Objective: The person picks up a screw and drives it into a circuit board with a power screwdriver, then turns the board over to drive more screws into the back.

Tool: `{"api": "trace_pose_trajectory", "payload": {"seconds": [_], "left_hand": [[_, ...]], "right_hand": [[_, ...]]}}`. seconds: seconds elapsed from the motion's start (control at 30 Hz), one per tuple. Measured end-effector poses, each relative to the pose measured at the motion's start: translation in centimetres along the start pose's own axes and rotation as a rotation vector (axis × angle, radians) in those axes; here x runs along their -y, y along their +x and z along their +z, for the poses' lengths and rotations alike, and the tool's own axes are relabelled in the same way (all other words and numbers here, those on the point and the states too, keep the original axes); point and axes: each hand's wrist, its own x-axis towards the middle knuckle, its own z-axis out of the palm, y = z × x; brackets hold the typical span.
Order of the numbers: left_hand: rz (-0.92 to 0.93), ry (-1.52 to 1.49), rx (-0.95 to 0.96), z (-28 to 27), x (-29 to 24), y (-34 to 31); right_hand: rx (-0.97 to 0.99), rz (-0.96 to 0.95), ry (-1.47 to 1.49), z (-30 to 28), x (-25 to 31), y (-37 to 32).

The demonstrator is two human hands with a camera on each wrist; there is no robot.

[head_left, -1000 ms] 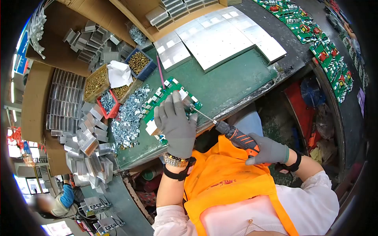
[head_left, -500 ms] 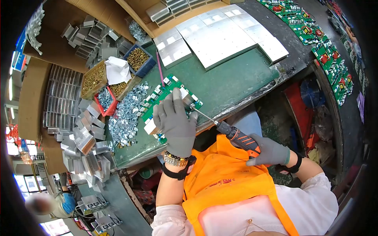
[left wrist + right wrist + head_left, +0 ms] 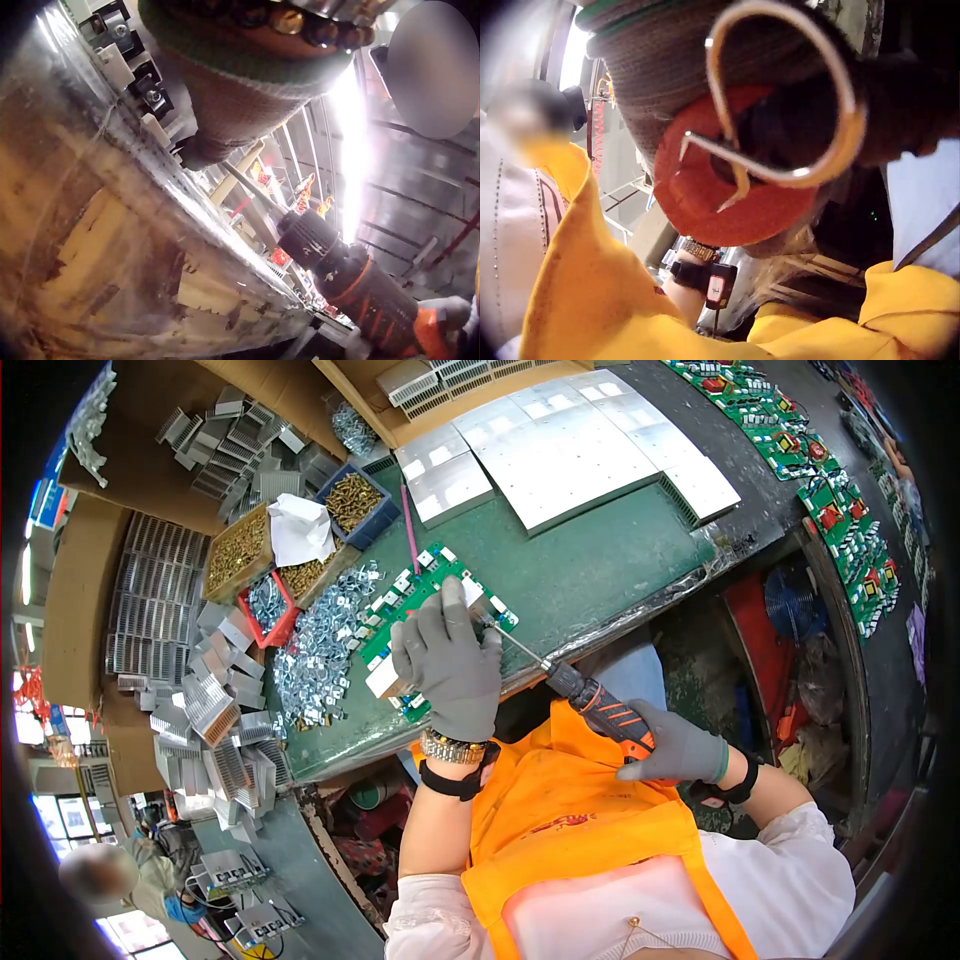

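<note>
My gloved left hand [image 3: 455,665] lies over a green circuit board [image 3: 378,643] near the bench's front edge, its fingers stretched across the board. A silvery block [image 3: 472,592] shows beside the fingertips. My gloved right hand [image 3: 680,745] grips a black and orange power screwdriver [image 3: 600,715]. Its long bit [image 3: 520,646] slants up to the board, the tip right by the block and close to my left thumb. In the left wrist view the driver body [image 3: 352,285] and shaft point toward that hand. A wire hanging loop [image 3: 847,150] shows at the driver's orange end [image 3: 697,206].
Loose metal clips [image 3: 315,660] lie left of the board, near a red tray [image 3: 285,625] and a blue screw bin [image 3: 375,520]. Heatsinks [image 3: 215,710] are heaped at the left. Large metal plates [image 3: 560,455] lie behind; finished-looking boards [image 3: 840,520] line the right.
The bench view shifts slightly as the head moves. Left hand, board and driver keep nearly the same arrangement, with the bit at the block throughout. A person in the background shifts position.
</note>
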Motion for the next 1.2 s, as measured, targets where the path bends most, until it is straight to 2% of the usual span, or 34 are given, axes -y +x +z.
{"api": "trace_pose_trajectory", "payload": {"seconds": [0.07, 0.13, 0.17, 0.23, 0.27, 0.33, 0.43, 0.57, 0.63, 0.73, 0.87, 1.03, 1.2], "left_hand": [[0.001, 0.004, -0.009, 0.1, 0.0, 0.0], [0.001, 0.010, -0.019, 0.2, 0.0, 0.0], [0.007, 0.006, -0.019, 0.1, 0.1, 0.0], [0.009, 0.004, -0.021, 0.1, 0.1, 0.0], [0.020, 0.012, -0.027, 0.1, 0.2, 0.0], [0.032, 0.016, -0.033, 0.2, 0.2, 0.0], [0.032, 0.024, -0.029, 0.2, 0.2, 0.1], [0.033, 0.030, -0.045, 0.3, 0.1, 0.0], [0.029, 0.035, -0.046, 0.3, 0.1, 0.0], [0.039, 0.046, -0.035, 0.4, 0.2, -0.1], [0.019, 0.055, -0.022, 0.3, 0.1, -0.1], [0.012, 0.072, -0.035, 0.3, 0.0, 0.0], [0.004, 0.072, -0.036, 0.3, -0.2, 0.0]], "right_hand": [[0.006, 0.046, 0.024, 0.1, 0.6, -0.3], [0.081, 0.239, 0.172, 0.1, 1.4, -0.5], [0.083, 0.238, 0.169, 0.3, 1.1, -0.4], [0.067, 0.049, 0.285, 0.9, 0.4, -0.3], [0.068, 0.049, 0.283, 0.9, 0.7, -0.4], [0.299, 0.239, 0.610, 0.9, 1.6, -0.7], [0.346, 0.256, 0.737, 1.5, 0.5, -0.8], [0.311, 0.265, 0.687, 1.9, 1.7, -1.0], [0.357, 0.210, 0.755, 2.0, 1.4, -0.9], [0.365, 0.229, 0.740, 2.2, 0.5, -0.8], [0.306, 0.237, 0.661, 2.5, 2.6, -0.9], [0.345, 0.283, 0.762, 2.4, 2.5, -0.7], [0.388, 0.247, 0.860, 2.6, 1.7, -0.8]]}}
